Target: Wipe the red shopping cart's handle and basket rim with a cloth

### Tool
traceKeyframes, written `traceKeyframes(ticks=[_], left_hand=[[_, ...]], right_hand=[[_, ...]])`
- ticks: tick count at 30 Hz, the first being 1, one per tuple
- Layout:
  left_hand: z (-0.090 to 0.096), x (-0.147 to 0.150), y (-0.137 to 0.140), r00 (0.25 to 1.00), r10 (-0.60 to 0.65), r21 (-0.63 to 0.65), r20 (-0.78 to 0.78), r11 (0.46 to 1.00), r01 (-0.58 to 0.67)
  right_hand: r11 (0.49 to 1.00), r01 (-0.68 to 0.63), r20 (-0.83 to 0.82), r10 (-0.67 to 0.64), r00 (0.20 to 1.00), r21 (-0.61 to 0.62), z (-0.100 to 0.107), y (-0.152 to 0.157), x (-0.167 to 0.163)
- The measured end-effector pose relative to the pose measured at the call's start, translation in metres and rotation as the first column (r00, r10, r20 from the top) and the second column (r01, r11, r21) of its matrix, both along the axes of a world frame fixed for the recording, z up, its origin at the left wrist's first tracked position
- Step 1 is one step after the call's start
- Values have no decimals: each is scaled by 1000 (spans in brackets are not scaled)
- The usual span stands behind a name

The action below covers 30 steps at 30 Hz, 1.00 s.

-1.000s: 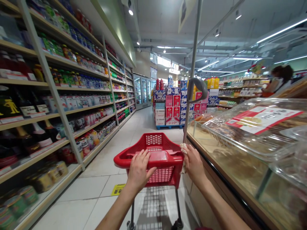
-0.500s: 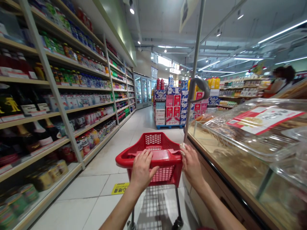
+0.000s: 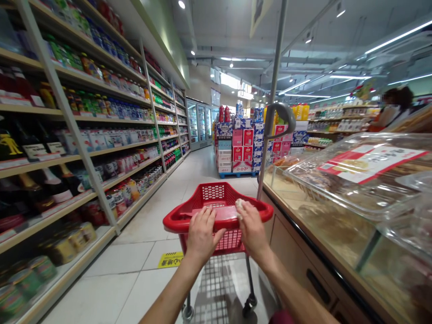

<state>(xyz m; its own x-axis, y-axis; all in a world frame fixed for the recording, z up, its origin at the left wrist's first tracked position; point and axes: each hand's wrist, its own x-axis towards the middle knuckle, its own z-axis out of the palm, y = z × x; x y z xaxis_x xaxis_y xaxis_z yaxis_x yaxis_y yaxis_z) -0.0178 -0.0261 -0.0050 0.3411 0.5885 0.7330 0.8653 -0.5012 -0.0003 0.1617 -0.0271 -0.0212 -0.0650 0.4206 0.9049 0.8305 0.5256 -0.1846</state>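
On the tiled floor stood a red shopping cart; over its near edge the left hand lay, fingers extended, seemingly steadying it. Apart from it, the right hand clasped a crumpled whitish cloth, apparently to keep it against that edge.

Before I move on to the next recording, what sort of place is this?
Most likely a supermarket: long shelves of bottles and cans line the left, a red shopping cart stands in front, and a labelled clear plastic pack sits on the counter at right.
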Motion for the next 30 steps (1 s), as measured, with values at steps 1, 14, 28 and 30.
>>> traceKeyframes(ticks=[1,14,28,30], left_hand=[[0,1,0,1000,3,1,1,1000,-3],[0,6,-2,1000,26,-9,12,1000,-26],[-5,10,-5,1000,14,-17,-16,1000,-15],[-5,7,-5,1000,10,-19,-21,1000,-11]], right_hand=[[998,-52,35,52,998,17,1,-1,-12],[998,-43,69,40,997,53,-3,-4,-17],[993,-111,110,105,988,48,3,-3,-28],[998,-64,85,61,995,29,3,1,-14]])
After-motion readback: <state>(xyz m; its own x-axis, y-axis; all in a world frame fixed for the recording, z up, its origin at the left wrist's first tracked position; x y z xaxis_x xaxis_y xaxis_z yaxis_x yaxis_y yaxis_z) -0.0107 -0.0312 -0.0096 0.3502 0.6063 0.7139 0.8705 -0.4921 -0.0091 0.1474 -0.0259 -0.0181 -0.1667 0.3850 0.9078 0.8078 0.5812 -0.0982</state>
